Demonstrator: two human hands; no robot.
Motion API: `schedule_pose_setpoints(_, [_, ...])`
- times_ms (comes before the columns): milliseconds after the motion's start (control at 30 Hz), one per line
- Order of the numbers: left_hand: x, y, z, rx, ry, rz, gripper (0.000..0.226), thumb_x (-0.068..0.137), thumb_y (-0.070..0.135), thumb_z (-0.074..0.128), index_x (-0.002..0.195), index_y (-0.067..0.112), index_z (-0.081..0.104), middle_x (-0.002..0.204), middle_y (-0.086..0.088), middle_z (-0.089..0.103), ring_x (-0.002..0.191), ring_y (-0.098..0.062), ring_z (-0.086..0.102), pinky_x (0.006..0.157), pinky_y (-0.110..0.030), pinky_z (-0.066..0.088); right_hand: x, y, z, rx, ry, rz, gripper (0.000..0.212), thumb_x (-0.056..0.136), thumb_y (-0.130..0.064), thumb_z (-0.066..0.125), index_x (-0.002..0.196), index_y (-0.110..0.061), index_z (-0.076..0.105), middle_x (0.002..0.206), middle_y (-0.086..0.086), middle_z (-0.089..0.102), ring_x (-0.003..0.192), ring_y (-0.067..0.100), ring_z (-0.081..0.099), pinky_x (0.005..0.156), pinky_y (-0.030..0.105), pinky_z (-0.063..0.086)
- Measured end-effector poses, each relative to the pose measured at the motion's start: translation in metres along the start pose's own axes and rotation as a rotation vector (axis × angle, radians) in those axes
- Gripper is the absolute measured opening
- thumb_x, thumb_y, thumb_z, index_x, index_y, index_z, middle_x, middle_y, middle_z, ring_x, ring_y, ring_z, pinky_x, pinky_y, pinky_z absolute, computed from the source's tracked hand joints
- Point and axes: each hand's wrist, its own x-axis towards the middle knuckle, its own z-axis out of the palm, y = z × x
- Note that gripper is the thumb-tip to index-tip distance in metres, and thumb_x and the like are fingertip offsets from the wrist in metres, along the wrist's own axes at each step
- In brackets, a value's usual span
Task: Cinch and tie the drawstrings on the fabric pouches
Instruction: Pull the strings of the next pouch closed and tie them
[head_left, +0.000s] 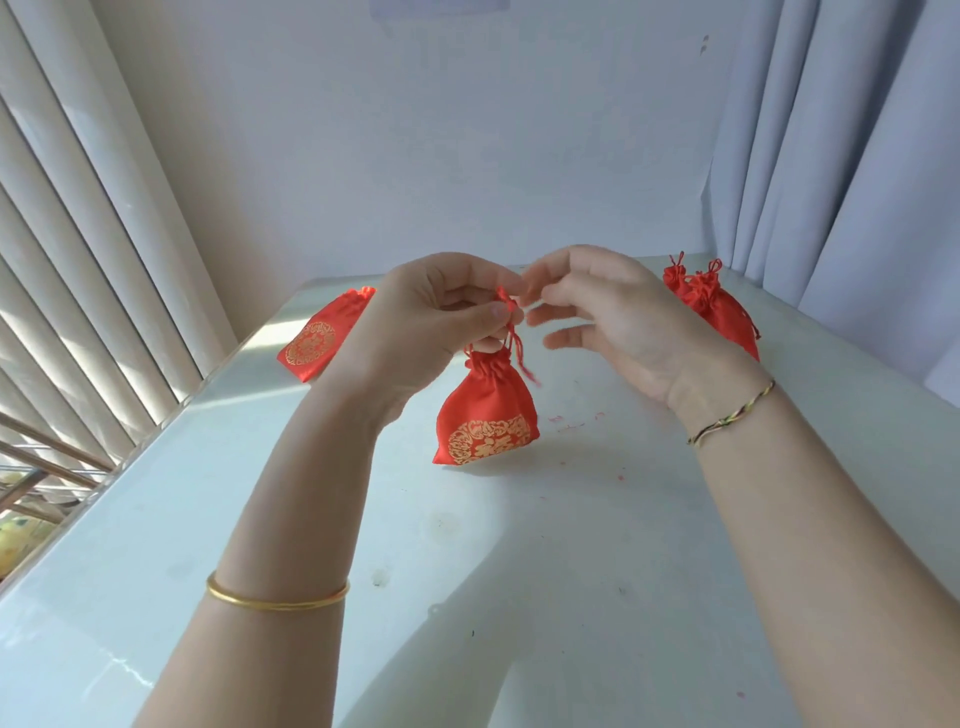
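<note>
- The left hand is pinching the red string between its thumb and fingers, right at a knot.
- The pouch is hanging just below that pinch. Its top is bunching shut and its gold picture is facing the camera.
- I cannot tell if the pouch bottom is touching the table.
- Loose string ends are dangling just below the pinch, beside the pouch top.
- The right hand is hovering just right of the pinch. Its fingers are curling a little and looking blurry, with a bit of red by the tips, so I cannot tell if it is holding the string.
- A flat pouch is lying on the table well left of the pinch, past the left hand.
- 2 tied pouches are sitting together well right of the pinch, behind the right hand.
- Tiny red bits are lying on the table near the pouch.
</note>
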Motion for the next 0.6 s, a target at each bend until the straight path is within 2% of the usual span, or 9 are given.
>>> schedule_pose_setpoints(67, [0.0,0.0,0.002,0.152,-0.004,0.104,0.028,0.085,-0.009,0.057,0.093,0.016,0.066,0.081,-0.005,0.066,0.067,-0.009,0.062,0.066,-0.017,0.052,0.003,0.005,0.003,0.042,-0.041,0.004,0.024,0.093,-0.001,0.039,0.093,-0.011,0.061,0.082,0.003,0.065,0.077,0.017,0.062,0.068,0.028,0.048])
schedule_pose_setpoints(133, [0.0,-0.001,0.004,0.311,0.036,0.208,0.034,0.084,-0.007,0.058,0.09,0.026,0.066,0.08,0.003,0.065,0.07,-0.005,0.061,0.068,-0.015,0.05,0.004,0.01,0.007,0.073,-0.12,0.038,0.023,0.096,-0.003,0.037,0.096,-0.008,0.059,0.079,0.005,0.066,0.069,0.016,0.064,0.066,0.028,0.048])
schedule_pose_setpoints(200, [0.001,-0.004,0.006,0.397,0.088,0.26,0.036,0.084,-0.004,0.06,0.087,0.032,0.064,0.077,0.014,0.061,0.069,-0.001,0.058,0.064,-0.014,0.048,0.005,0.014,0.01,0.079,-0.151,0.061,0.019,0.097,-0.006,0.039,0.099,-0.008,0.058,0.08,0.006,0.067,0.066,0.014,0.063,0.063,0.026,0.048])
schedule_pose_setpoints(300, [0.003,-0.009,0.007,0.479,0.155,0.301,0.034,0.084,0.0,0.06,0.087,0.033,0.065,0.078,0.017,0.059,0.07,-0.004,0.058,0.058,-0.014,0.044,0.006,0.016,0.011,0.127,-0.205,0.089,0.02,0.095,-0.008,0.042,0.093,-0.009,0.062,0.081,0.004,0.067,0.069,0.015,0.062,0.06,0.025,0.047])
schedule_pose_setpoints(400, [0.002,-0.011,0.009,0.511,0.209,0.359,0.026,0.083,0.001,0.061,0.092,0.023,0.069,0.079,0.018,0.06,0.07,-0.004,0.058,0.058,-0.018,0.046,0.005,0.016,0.011,0.152,-0.245,0.095,0.02,0.095,-0.008,0.042,0.088,-0.011,0.061,0.083,0.001,0.065,0.072,0.015,0.058,0.057,0.022,0.045])
schedule_pose_setpoints(467, [0.002,-0.012,0.009,0.486,0.24,0.365,0.025,0.082,0.0,0.06,0.087,0.024,0.068,0.077,0.017,0.061,0.069,-0.006,0.059,0.058,-0.02,0.048,0.004,0.017,0.012,0.158,-0.248,0.085,0.021,0.096,-0.013,0.044,0.082,-0.014,0.06,0.081,-0.002,0.065,0.073,0.014,0.058,0.057,0.021,0.043])
schedule_pose_setpoints(600, [0.002,-0.017,0.006,0.42,0.295,0.31,0.025,0.082,0.001,0.062,0.081,0.025,0.067,0.077,0.019,0.064,0.074,-0.005,0.062,0.068,-0.027,0.052,0.006,0.018,0.012,0.183,-0.175,0.121,0.025,0.096,-0.018,0.043,0.074,-0.013,0.054,0.084,0.006,0.065,0.077,0.02,0.06,0.06,0.025,0.046])
